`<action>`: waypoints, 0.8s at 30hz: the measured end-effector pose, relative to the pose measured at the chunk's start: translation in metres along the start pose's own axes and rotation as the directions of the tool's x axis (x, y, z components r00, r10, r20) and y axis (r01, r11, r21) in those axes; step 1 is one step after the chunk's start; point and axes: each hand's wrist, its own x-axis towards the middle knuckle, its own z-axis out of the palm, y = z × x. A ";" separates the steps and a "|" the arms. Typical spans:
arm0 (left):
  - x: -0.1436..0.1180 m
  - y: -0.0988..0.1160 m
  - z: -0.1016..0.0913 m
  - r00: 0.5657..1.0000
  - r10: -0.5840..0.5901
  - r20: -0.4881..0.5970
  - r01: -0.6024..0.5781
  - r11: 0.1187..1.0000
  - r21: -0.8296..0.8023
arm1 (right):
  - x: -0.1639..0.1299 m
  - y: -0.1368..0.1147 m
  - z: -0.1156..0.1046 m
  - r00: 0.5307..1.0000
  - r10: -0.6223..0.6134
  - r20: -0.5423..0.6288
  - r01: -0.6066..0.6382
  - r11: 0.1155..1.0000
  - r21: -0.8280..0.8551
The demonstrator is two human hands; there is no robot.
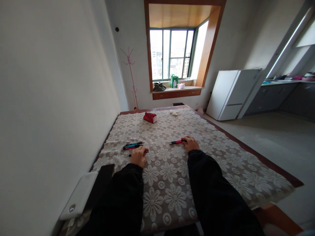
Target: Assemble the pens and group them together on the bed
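Observation:
My right hand [191, 143] rests on the flowered tablecloth [174, 196], its fingers closed round the back end of a red and black pen [175, 142]. That pen lies nearly level and points left. Further left, my left hand [139, 156] is closed over a dark pen [130, 155], whose ends show on both sides of the fingers; its middle is hidden. Just beyond the left hand lie a teal pen [133, 144] and a black and red pen [128, 147], close together and partly overlapping.
A red tissue pack [150, 117] and a crumpled white piece [173, 113] lie toward the table's far end. At the near left are a white box-like device [80, 196] and a dark flat object [102, 183], beside the wall. A white fridge [231, 93] stands beyond the table's right edge.

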 end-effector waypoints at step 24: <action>-0.001 0.004 0.001 0.985 0.139 -0.106 -0.142 0.990 -0.024 | 0.000 -0.003 -0.004 0.999 0.049 -0.015 -0.049 0.998 0.038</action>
